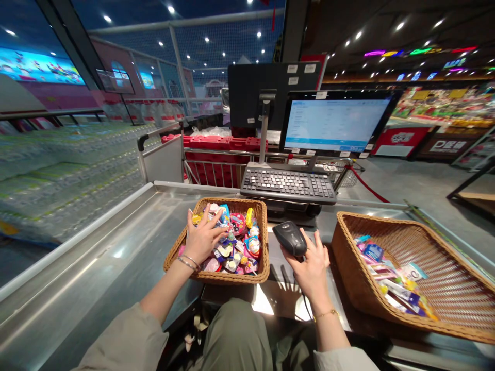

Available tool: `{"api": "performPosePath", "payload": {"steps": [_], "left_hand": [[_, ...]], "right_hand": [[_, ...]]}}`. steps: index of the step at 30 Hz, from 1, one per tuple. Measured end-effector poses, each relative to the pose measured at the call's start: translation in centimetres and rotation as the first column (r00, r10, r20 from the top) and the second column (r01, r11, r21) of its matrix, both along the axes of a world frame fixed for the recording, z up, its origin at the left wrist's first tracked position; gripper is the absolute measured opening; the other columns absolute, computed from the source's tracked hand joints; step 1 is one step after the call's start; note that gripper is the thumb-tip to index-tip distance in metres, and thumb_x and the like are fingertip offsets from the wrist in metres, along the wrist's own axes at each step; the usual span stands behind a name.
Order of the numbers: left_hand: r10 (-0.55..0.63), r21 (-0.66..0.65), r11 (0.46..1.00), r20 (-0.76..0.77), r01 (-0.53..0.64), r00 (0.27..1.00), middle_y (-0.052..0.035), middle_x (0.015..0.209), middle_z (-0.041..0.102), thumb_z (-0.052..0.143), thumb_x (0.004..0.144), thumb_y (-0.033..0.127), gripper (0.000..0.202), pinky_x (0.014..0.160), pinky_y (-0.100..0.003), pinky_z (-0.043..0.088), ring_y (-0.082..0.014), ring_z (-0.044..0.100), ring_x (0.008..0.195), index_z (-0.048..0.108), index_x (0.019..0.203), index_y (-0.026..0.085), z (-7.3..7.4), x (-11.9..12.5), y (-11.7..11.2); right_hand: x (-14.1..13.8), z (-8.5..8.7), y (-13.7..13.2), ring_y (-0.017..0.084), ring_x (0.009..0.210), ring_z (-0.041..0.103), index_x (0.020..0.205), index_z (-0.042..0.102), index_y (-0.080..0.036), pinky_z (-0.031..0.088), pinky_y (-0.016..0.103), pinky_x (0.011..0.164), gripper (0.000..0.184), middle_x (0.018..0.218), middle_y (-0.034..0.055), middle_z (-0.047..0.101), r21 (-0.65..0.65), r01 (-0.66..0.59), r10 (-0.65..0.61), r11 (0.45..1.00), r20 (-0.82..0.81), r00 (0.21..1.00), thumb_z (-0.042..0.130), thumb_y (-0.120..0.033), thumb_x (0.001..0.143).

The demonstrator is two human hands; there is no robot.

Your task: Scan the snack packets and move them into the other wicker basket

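My left hand (pixel 205 234) reaches into the left wicker basket (pixel 264 242), fingers spread over a pile of small wrapped sweets (pixel 234 252). Nothing shows gripped in it, though its fingertips touch the wrappers. In my right hand (pixel 314 265) is a black handheld barcode scanner (pixel 290 237), held above the metal counter between the two baskets. Its cord hangs down below my wrist. A second wicker basket (pixel 359 288) stands to the right of that hand, with fewer packets (pixel 390 278) lying in its near left part.
Behind the left basket are a keyboard (pixel 288 181) and a lit monitor (pixel 336 123) on a stand. The steel counter (pixel 127 257) has a raised edge at left. Beyond it are a trolley (pixel 160 154), red crates (pixel 220 144) and stacked bottles (pixel 69 175).
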State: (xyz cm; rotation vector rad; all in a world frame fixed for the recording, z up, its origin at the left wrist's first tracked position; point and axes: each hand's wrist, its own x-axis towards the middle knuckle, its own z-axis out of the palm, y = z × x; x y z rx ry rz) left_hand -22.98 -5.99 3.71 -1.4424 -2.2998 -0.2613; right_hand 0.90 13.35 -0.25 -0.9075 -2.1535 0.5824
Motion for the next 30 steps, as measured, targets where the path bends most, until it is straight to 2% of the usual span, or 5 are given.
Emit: {"api": "performPosePath", "payload": {"steps": [10, 18, 21, 25, 30], "left_hand": [[-0.119, -0.081, 0.988, 0.104, 0.128, 0.987, 0.0025, 0.152, 0.039, 0.055, 0.094, 0.036, 0.025, 0.112, -0.073, 0.007, -0.0335, 0.013, 0.149, 0.07, 0.112, 0.044, 0.8, 1.4, -4.7], [-0.091, -0.185, 0.974, 0.195, 0.128, 0.976, 0.0029, 0.152, 0.041, 0.052, 0.094, 0.04, 0.024, 0.11, -0.075, 0.005, -0.0348, 0.013, 0.149, 0.073, 0.105, 0.043, 1.1, 0.8, -7.7], [-0.024, -0.19, 0.98, 0.185, 0.059, 0.983, 0.0022, 0.151, 0.043, 0.053, 0.091, 0.051, 0.025, 0.109, -0.077, 0.004, -0.0363, 0.018, 0.148, 0.072, 0.106, 0.043, 1.2, 1.0, -7.7], [0.187, -0.048, 0.982, 0.032, -0.185, 0.982, -0.0051, 0.151, 0.043, 0.057, 0.087, 0.058, 0.042, 0.11, -0.075, -0.005, -0.0387, 0.021, 0.147, 0.067, 0.121, 0.036, 0.2, 2.3, -6.1], [0.333, -0.072, 0.939, -0.057, -0.337, 0.941, -0.0099, 0.153, 0.039, 0.06, 0.088, 0.051, 0.045, 0.107, -0.075, -0.015, -0.0396, 0.019, 0.148, 0.064, 0.126, 0.027, -0.8, 3.7, -4.3]], "right_hand": [[0.2, 0.4, -0.3, 0.033, 0.147, 0.023, 0.103, 0.071, -0.025, 0.013, 0.065, 0.114, 0.043, 0.141, 0.0071, 0.055, -0.03, -0.009, 0.009, 0.999, -0.014, 1.0, 0.056, -0.059, 0.081], [0.3, 0.5, -0.3, 0.032, 0.148, 0.022, 0.107, 0.069, -0.025, 0.011, 0.064, 0.115, 0.047, 0.142, 0.0055, 0.055, -0.056, -0.016, 0.013, 0.998, -0.044, 0.999, 0.056, -0.062, 0.081], [0.3, 0.5, -0.3, 0.032, 0.148, 0.022, 0.106, 0.069, -0.025, 0.011, 0.065, 0.115, 0.047, 0.142, 0.0058, 0.055, -0.054, -0.011, 0.008, 0.998, -0.05, 0.999, 0.055, -0.062, 0.08], [0.4, 0.6, -0.3, 0.032, 0.148, 0.022, 0.106, 0.069, -0.025, 0.011, 0.065, 0.115, 0.046, 0.142, 0.007, 0.055, -0.05, -0.005, 0.003, 0.999, -0.041, 0.999, 0.055, -0.06, 0.081], [0.5, 0.2, -0.2, 0.034, 0.147, 0.023, 0.11, 0.068, -0.026, 0.013, 0.068, 0.113, 0.045, 0.142, 0.0069, 0.054, -0.012, -0.025, 0.025, 1.0, -0.031, 0.999, 0.057, -0.058, 0.082]]}}
